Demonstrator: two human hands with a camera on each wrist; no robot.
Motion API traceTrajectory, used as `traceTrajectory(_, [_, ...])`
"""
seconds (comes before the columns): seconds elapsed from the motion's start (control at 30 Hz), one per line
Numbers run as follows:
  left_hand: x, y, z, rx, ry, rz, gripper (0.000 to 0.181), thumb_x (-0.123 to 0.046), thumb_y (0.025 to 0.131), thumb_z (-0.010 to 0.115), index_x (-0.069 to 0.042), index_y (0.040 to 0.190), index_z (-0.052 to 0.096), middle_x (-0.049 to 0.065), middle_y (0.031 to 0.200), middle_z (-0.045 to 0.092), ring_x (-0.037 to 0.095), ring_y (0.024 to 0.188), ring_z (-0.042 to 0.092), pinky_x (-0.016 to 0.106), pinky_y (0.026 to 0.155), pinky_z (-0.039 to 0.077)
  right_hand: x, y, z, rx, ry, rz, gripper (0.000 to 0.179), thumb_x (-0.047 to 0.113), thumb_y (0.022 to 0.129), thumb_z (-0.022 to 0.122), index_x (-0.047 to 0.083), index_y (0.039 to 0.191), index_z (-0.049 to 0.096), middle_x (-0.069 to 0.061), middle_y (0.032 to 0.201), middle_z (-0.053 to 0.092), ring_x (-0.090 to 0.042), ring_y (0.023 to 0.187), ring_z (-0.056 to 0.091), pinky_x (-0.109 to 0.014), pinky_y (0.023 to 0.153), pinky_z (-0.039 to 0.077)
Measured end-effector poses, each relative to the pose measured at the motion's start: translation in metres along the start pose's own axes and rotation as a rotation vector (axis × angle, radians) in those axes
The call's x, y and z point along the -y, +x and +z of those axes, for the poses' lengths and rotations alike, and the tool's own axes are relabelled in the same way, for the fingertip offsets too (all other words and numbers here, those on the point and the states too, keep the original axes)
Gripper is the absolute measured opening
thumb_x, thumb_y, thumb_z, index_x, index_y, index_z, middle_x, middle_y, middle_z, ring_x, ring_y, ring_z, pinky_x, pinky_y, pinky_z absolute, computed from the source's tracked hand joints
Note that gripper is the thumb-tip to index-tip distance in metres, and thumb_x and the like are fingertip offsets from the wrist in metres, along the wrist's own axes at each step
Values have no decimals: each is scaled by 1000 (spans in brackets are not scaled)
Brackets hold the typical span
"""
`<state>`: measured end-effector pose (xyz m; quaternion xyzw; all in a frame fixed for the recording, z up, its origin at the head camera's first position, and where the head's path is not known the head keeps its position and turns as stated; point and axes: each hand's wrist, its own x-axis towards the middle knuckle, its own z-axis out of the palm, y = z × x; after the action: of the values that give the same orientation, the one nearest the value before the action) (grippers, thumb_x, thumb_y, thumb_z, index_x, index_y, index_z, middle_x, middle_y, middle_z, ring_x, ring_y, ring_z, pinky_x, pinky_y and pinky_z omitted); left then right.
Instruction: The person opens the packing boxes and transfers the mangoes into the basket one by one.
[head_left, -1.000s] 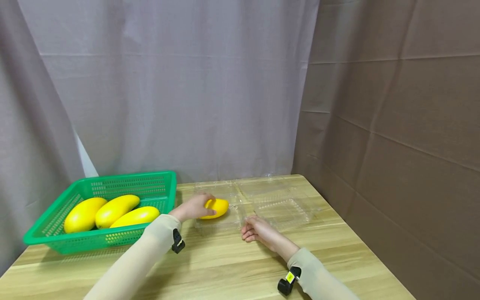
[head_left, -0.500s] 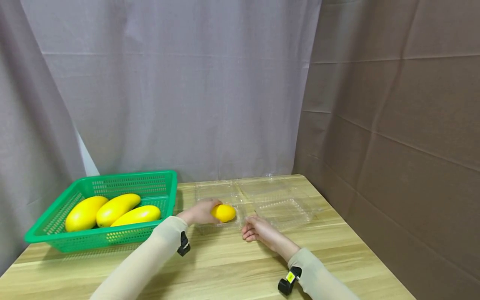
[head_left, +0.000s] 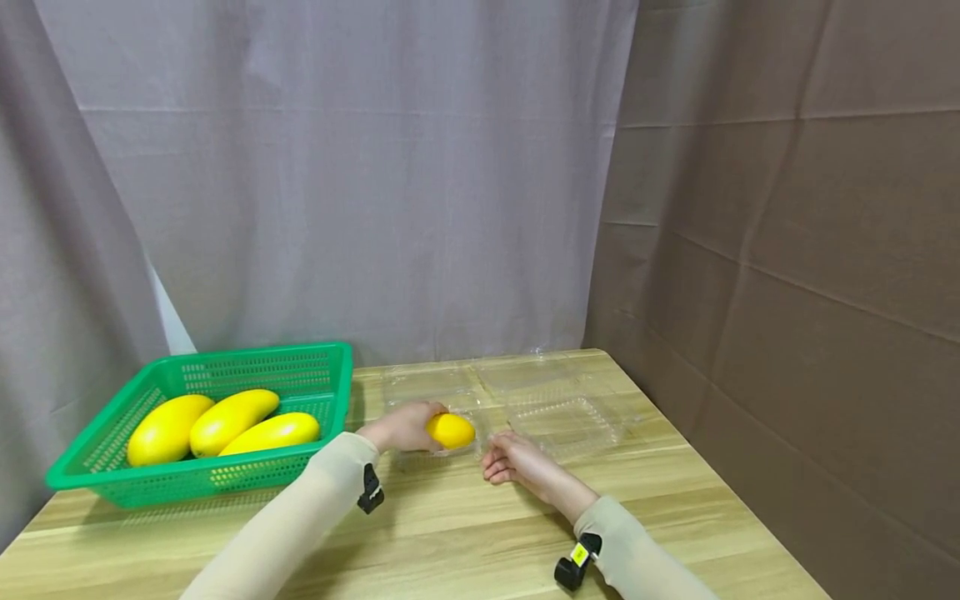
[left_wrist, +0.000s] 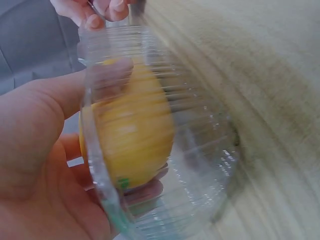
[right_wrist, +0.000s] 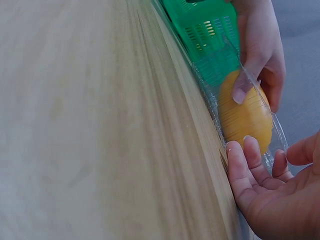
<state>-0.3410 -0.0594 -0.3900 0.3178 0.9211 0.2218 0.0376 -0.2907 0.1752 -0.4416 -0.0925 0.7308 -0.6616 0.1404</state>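
Observation:
In the head view my left hand (head_left: 405,425) grips a yellow mango (head_left: 452,431) inside the left one of two clear plastic clamshell boxes. Seen from the left wrist, the box's ribbed transparent wall (left_wrist: 195,170) stands in front of the mango, and my fingers show through it. My right hand (head_left: 517,462) is at the right front of that same box. Its thumb and a finger pinch the clear rim in the right wrist view, while its other fingers (right_wrist: 239,162) lie along the outside of the wall.
A green perforated basket (head_left: 187,472) stands at the left, holding three yellow mangoes (head_left: 168,429). To the right lies a second clear clamshell box (head_left: 600,421), its lid folded back. Grey curtain (head_left: 420,208) hangs behind the wooden table (head_left: 450,533).
My left hand has moved a little right and toward me with the mango, which has turned so its end faces more to the right. My right hand has stayed in place.

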Motion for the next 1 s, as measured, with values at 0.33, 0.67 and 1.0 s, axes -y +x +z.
traceTrajectory(0.33, [-9,9,-22,7,13,-28,59,-20,75,88,-2,126,63,5,108,69,18,92,62,39,88,51,-1,-1,1,-6,3,0,28,15,107,35,-9,113,46,-7,87,62,-14,73,61,-24,68,54])
traceTrajectory(0.67, [-22,11,-79,-42,113,-32,60,-25,78,87,-2,127,60,8,114,66,22,97,61,41,89,51,0,1,-1,1,10,-5,28,16,107,37,-9,113,46,-8,88,62,-15,75,61,-24,69,55])
traceTrajectory(1.0, [-14,-4,-135,-150,160,-54,58,-25,79,85,-2,125,58,10,114,64,26,95,59,43,86,49,0,1,1,4,11,-2,26,14,106,37,-10,113,46,-7,88,61,-14,75,61,-24,69,54])
